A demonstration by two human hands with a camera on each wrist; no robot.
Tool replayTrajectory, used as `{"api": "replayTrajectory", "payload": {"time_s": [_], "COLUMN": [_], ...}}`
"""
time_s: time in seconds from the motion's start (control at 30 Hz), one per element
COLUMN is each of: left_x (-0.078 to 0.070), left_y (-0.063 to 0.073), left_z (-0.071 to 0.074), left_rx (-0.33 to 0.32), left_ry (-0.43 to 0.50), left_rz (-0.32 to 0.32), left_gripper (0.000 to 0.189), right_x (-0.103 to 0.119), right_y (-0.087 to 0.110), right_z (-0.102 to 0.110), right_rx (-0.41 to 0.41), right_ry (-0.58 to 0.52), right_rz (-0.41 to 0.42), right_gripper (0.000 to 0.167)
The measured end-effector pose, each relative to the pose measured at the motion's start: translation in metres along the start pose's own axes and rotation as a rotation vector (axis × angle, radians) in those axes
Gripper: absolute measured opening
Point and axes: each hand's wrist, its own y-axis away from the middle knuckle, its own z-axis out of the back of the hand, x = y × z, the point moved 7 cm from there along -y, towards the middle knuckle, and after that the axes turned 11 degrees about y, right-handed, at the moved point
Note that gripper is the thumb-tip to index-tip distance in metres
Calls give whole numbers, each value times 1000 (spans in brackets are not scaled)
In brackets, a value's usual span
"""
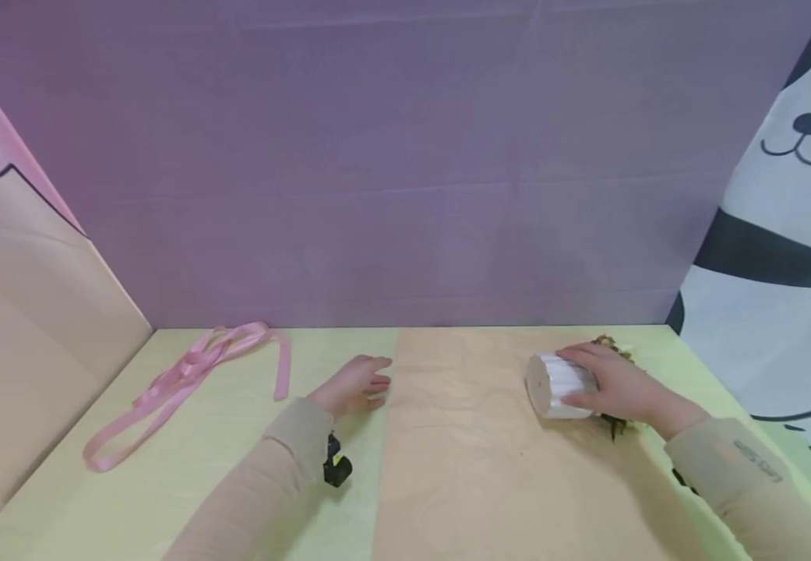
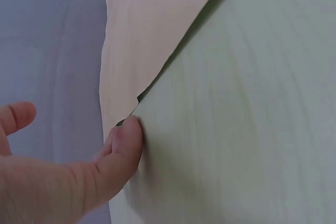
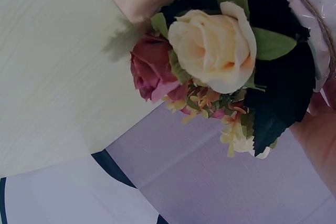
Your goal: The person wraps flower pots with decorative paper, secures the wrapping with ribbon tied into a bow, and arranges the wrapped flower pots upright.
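My right hand [image 1: 622, 386] grips a white ribbed flower pot [image 1: 561, 383], tipped sideways so its flat base faces left. From the pot's right end come flowers, seen in the right wrist view as a cream rose [image 3: 212, 48], a dark pink rose [image 3: 155, 69] and green leaves [image 3: 275, 44]. Brown twine [image 3: 310, 14] runs round the pot's rim. A sheet of brown paper [image 1: 461, 467] lies beneath. My left hand [image 1: 354, 386] reaches to the sheet's left edge with relaxed fingers; in the left wrist view, a fingertip [image 2: 134, 129] is right at that edge, holding nothing.
A loosely looped pink ribbon [image 1: 195, 366] lies on the left of the pale yellow-green table [image 1: 237, 499]. A purple backdrop [image 1: 405, 171] stands behind the table. Printed panels flank it, with a panda panel [image 1: 784, 304] on the right.
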Motion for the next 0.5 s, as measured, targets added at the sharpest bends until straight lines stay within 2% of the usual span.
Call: {"api": "replayTrajectory", "payload": {"time_s": [0.3,0.37,0.5], "left_x": [9,11,13], "left_y": [-8,-9,-10], "left_z": [-5,-6,-10], "left_rx": [3,17,103], "left_ry": [55,17,-136], "left_rz": [28,30,17], "left_gripper": [45,36,20], "right_x": [1,1,1], "right_y": [2,2,1], "right_z": [0,0,1], "right_rx": [-11,-17,-30], "right_ry": [-5,-7,3], "right_rz": [-3,1,9], "right_gripper": [67,66,67]}}
